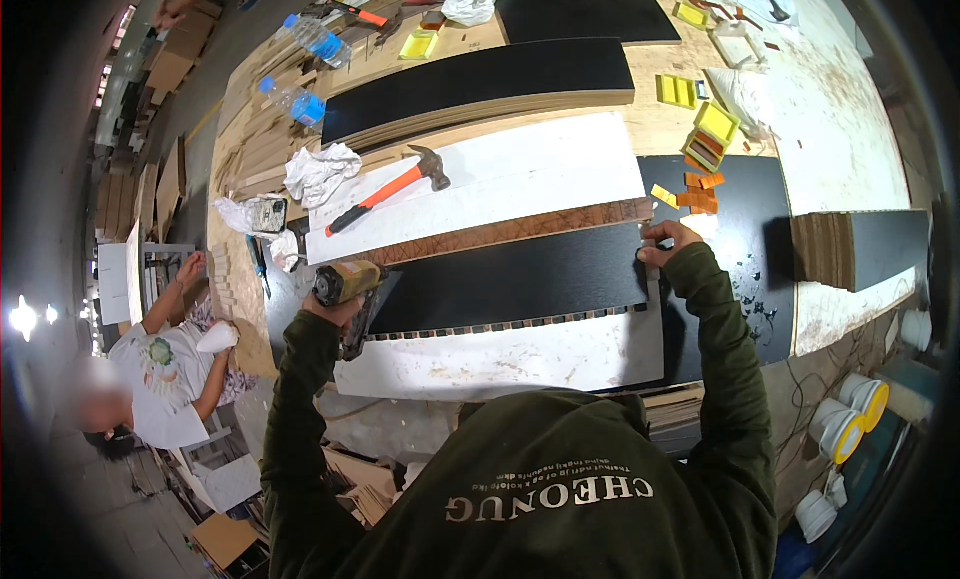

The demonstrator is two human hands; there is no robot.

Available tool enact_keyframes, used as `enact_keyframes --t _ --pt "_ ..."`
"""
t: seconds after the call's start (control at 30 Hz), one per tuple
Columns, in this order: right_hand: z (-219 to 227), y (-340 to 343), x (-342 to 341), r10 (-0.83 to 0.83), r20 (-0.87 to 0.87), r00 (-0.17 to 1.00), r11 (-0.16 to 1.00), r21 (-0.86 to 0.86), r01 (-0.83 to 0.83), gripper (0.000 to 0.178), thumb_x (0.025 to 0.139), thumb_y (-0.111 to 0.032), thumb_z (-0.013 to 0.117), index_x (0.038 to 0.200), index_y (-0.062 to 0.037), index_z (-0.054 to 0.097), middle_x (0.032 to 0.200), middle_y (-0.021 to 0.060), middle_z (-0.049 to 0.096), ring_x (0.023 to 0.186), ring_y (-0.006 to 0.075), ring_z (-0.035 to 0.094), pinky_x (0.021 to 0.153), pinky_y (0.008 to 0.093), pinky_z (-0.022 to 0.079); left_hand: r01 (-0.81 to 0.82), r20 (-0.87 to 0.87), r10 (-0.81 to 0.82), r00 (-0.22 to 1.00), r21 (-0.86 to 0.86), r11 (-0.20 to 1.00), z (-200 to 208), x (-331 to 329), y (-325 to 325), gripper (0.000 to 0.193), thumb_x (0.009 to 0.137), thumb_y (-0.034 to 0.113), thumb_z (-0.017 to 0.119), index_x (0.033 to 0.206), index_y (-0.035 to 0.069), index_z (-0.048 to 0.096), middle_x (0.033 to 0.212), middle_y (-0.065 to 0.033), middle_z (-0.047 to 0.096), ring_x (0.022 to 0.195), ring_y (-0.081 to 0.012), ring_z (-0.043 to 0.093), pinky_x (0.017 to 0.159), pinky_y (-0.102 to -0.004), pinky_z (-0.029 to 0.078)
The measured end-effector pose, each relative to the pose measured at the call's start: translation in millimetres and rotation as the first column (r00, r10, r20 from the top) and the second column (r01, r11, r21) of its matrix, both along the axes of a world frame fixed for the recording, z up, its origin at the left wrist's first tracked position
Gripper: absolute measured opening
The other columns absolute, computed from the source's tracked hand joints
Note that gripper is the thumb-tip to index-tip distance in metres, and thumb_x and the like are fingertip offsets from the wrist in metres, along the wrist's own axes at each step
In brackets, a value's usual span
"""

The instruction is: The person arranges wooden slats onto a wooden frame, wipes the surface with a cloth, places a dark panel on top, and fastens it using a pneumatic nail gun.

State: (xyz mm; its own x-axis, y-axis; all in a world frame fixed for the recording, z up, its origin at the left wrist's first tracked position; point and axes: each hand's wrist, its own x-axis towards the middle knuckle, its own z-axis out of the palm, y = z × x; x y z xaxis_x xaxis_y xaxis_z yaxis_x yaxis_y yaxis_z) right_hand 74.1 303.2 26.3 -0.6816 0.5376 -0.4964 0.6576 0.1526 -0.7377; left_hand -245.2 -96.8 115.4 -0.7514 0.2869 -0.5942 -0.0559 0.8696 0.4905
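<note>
A long black board (pixel 510 276) lies across the white worktop in front of me, with a brown patterned strip (pixel 500 231) along its far side. Small light and dark blocks (pixel 510 324) line its near edge. My left hand (pixel 338 311) is wrapped round a nail gun (pixel 350 281) at the board's left end. At the right end, my right hand (pixel 676 243) is closed, thumb and finger pinching the board's end. Whether a small separate piece is between those fingers cannot be made out. Beyond the strip, a claw hammer (pixel 392 186) with an orange handle rests on a white panel (pixel 560 174).
Stacked black boards (pixel 480 84) lie farther back. Two water bottles (pixel 300 104) and crumpled white cloth (pixel 322 174) are at left. Yellow boxes (pixel 712 134) and orange pieces (pixel 700 194) sit right, near a board stack (pixel 860 249). Another person (pixel 170 374) sits at left.
</note>
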Motion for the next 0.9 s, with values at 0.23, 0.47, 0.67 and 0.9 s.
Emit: enact_keyframes --t 0.23,0.47,0.67,0.9 --pt "3.5 0.8 -1.2 -0.005 0.043 0.999 1.0 -0.005 0.005 0.038 0.07 -0.022 0.075 0.101 -0.0054 0.062 0.093 0.0072 0.064 0.088 0.0196 0.059 0.079 0.0313 0.048 0.014 -0.015 -0.014 1.0 -0.003 1.0 0.5 2.6 0.3 0.024 0.072 0.026 0.07 0.073 0.004 0.059 0.05 -0.0022 0.053 0.039 -0.0118 0.05 0.038 -0.0266 0.042" --pt "3.5 1.0 -3.0 0.01 0.07 0.997 0.999 0.029 -0.012 0.038 0.069 -0.023 0.075 0.101 -0.0061 0.063 0.093 0.0077 0.064 0.088 0.0199 0.059 0.079 0.0313 0.048 0.01 -0.035 -0.014 0.999 -0.102 0.995 -6.5 0.7 -0.4 0.027 0.07 0.027 0.071 0.077 0.003 0.061 0.052 -0.0028 0.055 0.041 -0.0119 0.051 0.039 -0.0262 0.043" --pt "-3.2 1.8 -2.1 0.012 0.073 0.997 0.999 0.05 -0.016 0.038 0.069 -0.024 0.076 0.1 -0.007 0.064 0.094 0.0083 0.063 0.086 0.02 0.059 0.078 0.0318 0.048 0.021 -0.096 -0.024 0.995 -0.035 0.999 -3.8 9.7 -0.3 0.03 0.069 0.027 0.072 0.08 0.001 0.062 0.055 -0.0035 0.057 0.044 -0.0115 0.054 0.042 -0.0256 0.045" --pt "0.0 1.5 -3.0 0.015 0.063 0.998 0.999 0.035 -0.017 0.038 0.069 -0.025 0.076 0.1 -0.0072 0.064 0.092 0.0085 0.063 0.085 0.02 0.059 0.077 0.0316 0.048 0.083 -0.024 -0.084 0.996 -0.033 0.996 -6.4 8.2 10.3 0.031 0.069 0.026 0.072 0.084 0.001 0.062 0.056 -0.0034 0.057 0.045 -0.0106 0.054 0.043 -0.0257 0.046"
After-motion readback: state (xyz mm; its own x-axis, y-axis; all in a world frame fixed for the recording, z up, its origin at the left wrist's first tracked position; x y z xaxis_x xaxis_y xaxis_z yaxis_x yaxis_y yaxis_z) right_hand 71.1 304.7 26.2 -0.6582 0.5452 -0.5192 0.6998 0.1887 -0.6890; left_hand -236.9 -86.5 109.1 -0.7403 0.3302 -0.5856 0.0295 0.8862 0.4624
